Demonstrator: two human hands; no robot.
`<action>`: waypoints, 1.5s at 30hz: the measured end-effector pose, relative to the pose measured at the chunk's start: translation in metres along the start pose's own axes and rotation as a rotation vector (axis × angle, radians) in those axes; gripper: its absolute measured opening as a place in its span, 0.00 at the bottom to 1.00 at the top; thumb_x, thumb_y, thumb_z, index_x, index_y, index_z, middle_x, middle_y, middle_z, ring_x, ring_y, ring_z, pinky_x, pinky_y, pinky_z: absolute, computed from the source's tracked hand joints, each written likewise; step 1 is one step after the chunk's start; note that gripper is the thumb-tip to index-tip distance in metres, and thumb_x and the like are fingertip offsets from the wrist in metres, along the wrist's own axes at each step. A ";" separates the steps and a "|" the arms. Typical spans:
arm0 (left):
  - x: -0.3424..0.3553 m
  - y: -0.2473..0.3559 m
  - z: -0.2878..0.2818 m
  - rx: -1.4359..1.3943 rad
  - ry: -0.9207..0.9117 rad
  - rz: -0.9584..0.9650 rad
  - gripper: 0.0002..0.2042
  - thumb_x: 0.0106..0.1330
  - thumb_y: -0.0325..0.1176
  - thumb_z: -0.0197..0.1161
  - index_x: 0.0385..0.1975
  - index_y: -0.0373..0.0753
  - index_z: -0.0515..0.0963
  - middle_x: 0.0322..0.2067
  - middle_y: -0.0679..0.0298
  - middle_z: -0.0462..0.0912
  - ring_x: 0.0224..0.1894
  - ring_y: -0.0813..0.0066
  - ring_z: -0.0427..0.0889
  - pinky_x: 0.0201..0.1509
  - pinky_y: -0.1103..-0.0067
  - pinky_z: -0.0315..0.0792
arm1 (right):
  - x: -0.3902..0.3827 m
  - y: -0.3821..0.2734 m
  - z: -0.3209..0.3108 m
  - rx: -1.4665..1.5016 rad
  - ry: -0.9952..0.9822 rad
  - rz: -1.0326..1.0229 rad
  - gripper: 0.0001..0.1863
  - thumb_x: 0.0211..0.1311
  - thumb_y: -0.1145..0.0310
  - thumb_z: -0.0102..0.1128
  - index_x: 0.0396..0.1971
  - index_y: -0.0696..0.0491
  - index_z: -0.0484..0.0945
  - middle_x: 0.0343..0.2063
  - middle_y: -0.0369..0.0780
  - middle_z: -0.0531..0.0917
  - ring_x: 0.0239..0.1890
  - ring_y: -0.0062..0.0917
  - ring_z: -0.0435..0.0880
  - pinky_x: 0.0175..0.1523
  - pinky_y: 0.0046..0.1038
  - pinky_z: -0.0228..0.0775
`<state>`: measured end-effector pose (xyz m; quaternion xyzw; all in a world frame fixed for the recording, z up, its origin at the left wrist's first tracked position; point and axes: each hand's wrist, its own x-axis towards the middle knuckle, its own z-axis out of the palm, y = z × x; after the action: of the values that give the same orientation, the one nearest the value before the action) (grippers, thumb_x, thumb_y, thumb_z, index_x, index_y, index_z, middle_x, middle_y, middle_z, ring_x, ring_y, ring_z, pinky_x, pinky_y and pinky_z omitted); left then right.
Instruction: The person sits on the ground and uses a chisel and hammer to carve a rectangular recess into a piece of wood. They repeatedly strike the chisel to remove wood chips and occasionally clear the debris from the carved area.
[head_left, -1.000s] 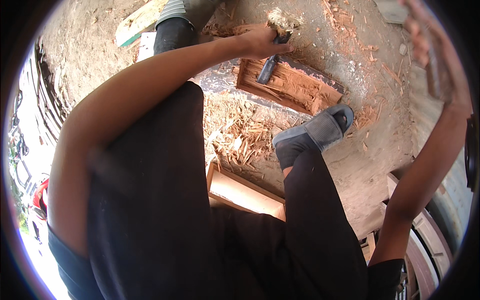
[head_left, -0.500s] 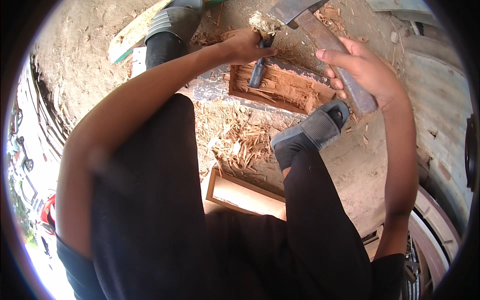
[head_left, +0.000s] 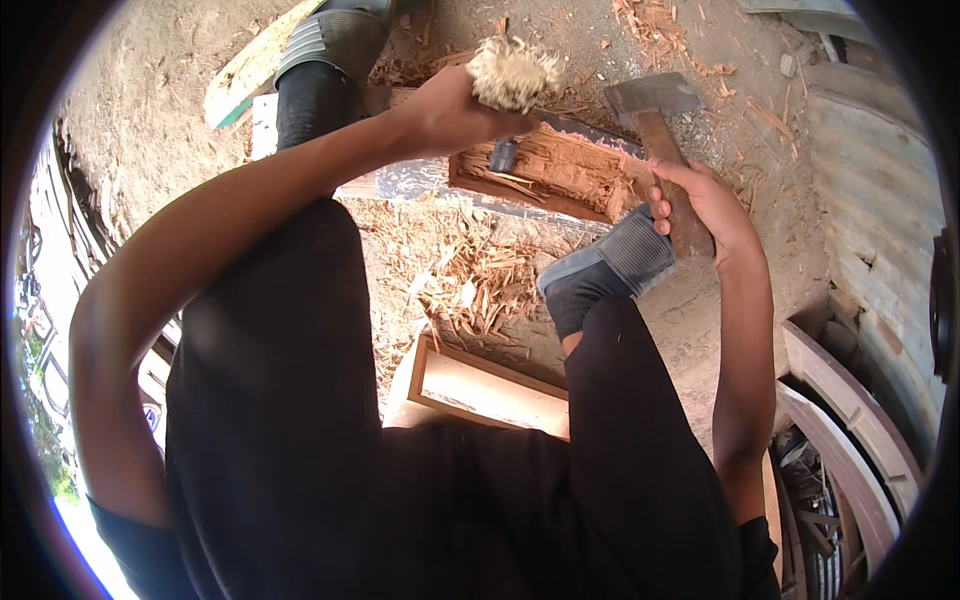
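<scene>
My left hand (head_left: 455,112) is closed round a chisel, whose frayed, mushroomed handle top (head_left: 515,74) sticks up above the fist. The chisel's dark metal lower part (head_left: 503,155) shows below the hand, inside a rectangular recess cut in a wooden beam (head_left: 405,181). My right hand (head_left: 703,205) grips the wooden handle of a hammer (head_left: 655,97) with a dark metal head. The hammer is to the right of the chisel, apart from it, over the beam's right end. Rough splintered wood lines the recess (head_left: 570,180). My left fist hides the middle of the chisel.
Wood chips (head_left: 470,270) lie thickly on the dirt ground before the beam. A shallow wooden frame (head_left: 490,388) lies between my legs. My sandalled feet are by the beam's two ends. Corrugated metal sheeting (head_left: 865,190) and curved wooden pieces (head_left: 850,410) stand at right.
The hammer has swung away from the chisel top, to the right and toward me. My left hand has shifted slightly left and nearer, and the frayed chisel top now faces up more.
</scene>
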<state>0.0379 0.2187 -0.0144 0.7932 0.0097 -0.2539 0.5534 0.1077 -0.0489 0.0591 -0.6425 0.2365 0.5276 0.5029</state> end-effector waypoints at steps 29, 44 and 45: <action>0.038 0.027 -0.052 0.033 -0.330 0.112 0.20 0.54 0.30 0.65 0.47 0.36 0.71 0.43 0.59 0.77 0.47 0.70 0.74 0.53 0.74 0.68 | 0.007 0.010 0.003 -0.005 -0.040 -0.014 0.09 0.59 0.68 0.52 0.35 0.56 0.67 0.18 0.34 0.72 0.17 0.15 0.71 0.20 0.20 0.66; 0.036 -0.015 -0.048 -0.386 -0.175 -0.010 0.18 0.58 0.24 0.58 0.50 0.40 0.71 0.43 0.62 0.76 0.45 0.71 0.73 0.51 0.75 0.68 | 0.006 0.003 0.005 0.052 -0.063 -0.013 0.10 0.58 0.68 0.54 0.34 0.56 0.67 0.18 0.34 0.72 0.15 0.15 0.70 0.18 0.19 0.65; 0.036 -0.021 -0.043 -0.278 -0.112 0.010 0.15 0.58 0.28 0.59 0.47 0.38 0.72 0.41 0.62 0.77 0.43 0.71 0.75 0.49 0.75 0.71 | 0.007 0.001 0.006 0.054 -0.066 -0.018 0.09 0.58 0.68 0.54 0.35 0.55 0.67 0.18 0.34 0.72 0.15 0.14 0.70 0.18 0.19 0.64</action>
<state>0.0798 0.2553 -0.0369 0.6936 0.0101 -0.2913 0.6588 0.1063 -0.0421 0.0530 -0.6128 0.2282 0.5374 0.5325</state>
